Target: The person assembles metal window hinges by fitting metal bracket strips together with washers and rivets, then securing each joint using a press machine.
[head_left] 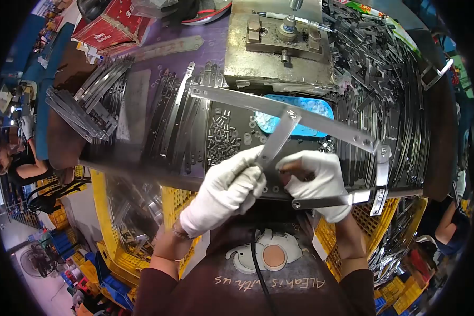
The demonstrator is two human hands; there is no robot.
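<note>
My left hand (pixel 229 184), in a white glove, grips the lower end of a short flat metal bar (pixel 280 138). That bar joins at a rivet to a long flat metal bar (pixel 237 98) slanting across the table. From the long bar's right end hangs a short link (pixel 383 171), with a further bar (pixel 321 201) running back across my right wrist. My right hand (pixel 318 181), also gloved with some fingertips bare, is curled closed beside the short bar's lower end. Whatever its fingers hold is too small or hidden to make out.
A blue tray (pixel 321 110) of washers lies behind the bars, with loose rivets (pixel 224 139) left of it. A steel press block (pixel 279 63) stands at the back. Stacked metal strips (pixel 97 100) lie left, more strips (pixel 400 121) right. Yellow crates (pixel 108 221) stand below the table.
</note>
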